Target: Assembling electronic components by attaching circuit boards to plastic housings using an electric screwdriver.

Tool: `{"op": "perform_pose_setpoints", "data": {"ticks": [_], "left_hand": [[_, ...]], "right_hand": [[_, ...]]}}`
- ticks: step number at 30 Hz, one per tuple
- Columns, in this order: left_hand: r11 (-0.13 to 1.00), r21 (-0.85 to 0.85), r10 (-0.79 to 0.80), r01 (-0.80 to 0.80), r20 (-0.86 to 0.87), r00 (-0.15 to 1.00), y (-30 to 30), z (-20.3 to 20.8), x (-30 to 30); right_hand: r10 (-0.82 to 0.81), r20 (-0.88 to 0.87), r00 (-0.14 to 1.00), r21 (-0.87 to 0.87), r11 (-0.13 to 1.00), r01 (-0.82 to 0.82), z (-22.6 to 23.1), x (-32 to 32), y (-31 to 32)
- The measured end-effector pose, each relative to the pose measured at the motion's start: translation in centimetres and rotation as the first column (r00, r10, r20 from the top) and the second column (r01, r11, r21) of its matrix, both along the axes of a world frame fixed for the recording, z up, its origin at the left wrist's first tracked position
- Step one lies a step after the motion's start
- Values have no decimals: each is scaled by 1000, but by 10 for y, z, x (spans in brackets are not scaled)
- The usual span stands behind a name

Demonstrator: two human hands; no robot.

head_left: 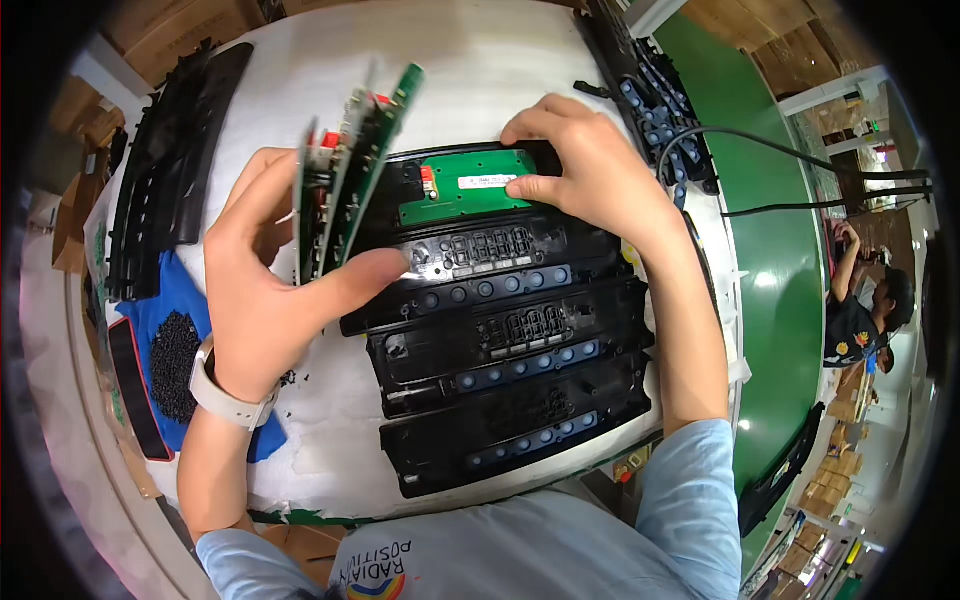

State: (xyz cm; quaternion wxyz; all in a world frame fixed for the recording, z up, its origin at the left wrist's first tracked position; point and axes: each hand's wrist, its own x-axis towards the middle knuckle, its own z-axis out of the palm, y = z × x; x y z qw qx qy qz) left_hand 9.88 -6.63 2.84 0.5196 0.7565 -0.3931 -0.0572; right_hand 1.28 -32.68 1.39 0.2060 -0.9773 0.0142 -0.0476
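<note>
Several green circuit boards [365,170], standing on edge with red connectors, are gripped in my left hand [265,300]. Its thumb reaches toward the black panels. Another green circuit board [470,203], bearing a white label and a red connector, lies in the farthest black panel [405,178]. My right hand [600,175] closes on that board's right end, thumb on its face and fingers at the panel's far edge. Nearer me, further black panels [600,255] lie in a row, with digit-shaped cutouts and blue round buttons.
A blue cloth [268,440] on the left carries a heap of small black pieces [175,365]; a dark flat panel [138,390] lies beside it. Long black parts [185,150] rest at the far left. More button strips [650,110] and black cables [780,145] are at right. Another person [855,310] is beyond the green floor.
</note>
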Motion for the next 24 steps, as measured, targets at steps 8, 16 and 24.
{"op": "perform_pose_setpoints", "data": {"ticks": [8,16,24], "left_hand": [[997,-83,-49,-1,-605,795,-18,-4,-13],[981,-194,-95,-14,-541,836,-30,-4,-21],[965,-250,-67,-73,-509,858,-25,-25,-21]], "right_hand": [[101,282,954,664,697,-270,9,1,59],[26,23,999,915,403,-32,11,2,64],[-161,140,977,957,275,-92,11,-4,57]]}}
